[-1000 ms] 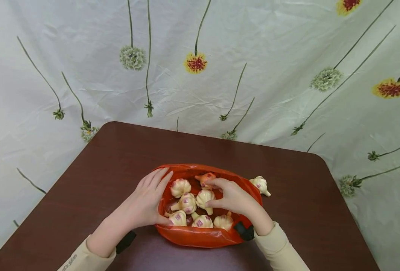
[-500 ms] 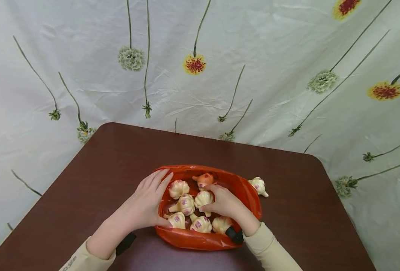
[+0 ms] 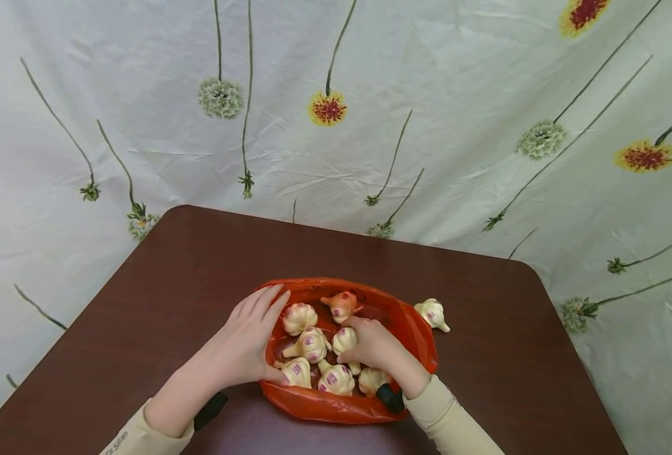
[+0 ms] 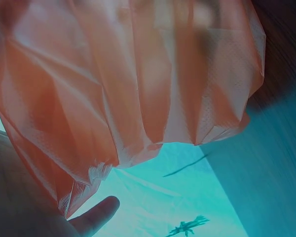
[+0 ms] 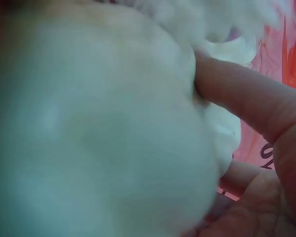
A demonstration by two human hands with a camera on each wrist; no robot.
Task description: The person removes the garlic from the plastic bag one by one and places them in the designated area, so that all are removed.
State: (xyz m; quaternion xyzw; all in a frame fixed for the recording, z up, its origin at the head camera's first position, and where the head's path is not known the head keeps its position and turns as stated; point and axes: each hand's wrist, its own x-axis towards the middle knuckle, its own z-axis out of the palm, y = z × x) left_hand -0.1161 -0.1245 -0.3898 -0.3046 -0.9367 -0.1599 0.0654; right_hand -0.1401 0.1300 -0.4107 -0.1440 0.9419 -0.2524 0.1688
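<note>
An orange-red plastic bag [image 3: 336, 407] lies on the table with its mouth spread wide, holding several cream garlic bulbs [image 3: 311, 345] marked with purple patches. My left hand [image 3: 243, 341] rests against the bag's left rim, fingers spread and nearly straight, thumb at the front rim. Inside the bag my right hand [image 3: 377, 344] grips a garlic bulb [image 3: 344, 340] between thumb and fingers. In the right wrist view a blurred pale bulb [image 5: 103, 123] fills the foreground, thumb and fingers behind it. Crumpled bag plastic [image 4: 133, 84] fills most of the left wrist view.
A single garlic bulb [image 3: 433, 314] lies on the dark brown table [image 3: 244, 246], just outside the bag's right side. An orange-tinted bulb [image 3: 342, 307] sits at the back inside the bag. A white flower-printed cloth [image 3: 290, 151] hangs behind the table.
My right hand has shifted slightly left and nearer within the bag, and its fingers have closed around a garlic bulb, which has turned a little. My left hand has stayed at the rim.
</note>
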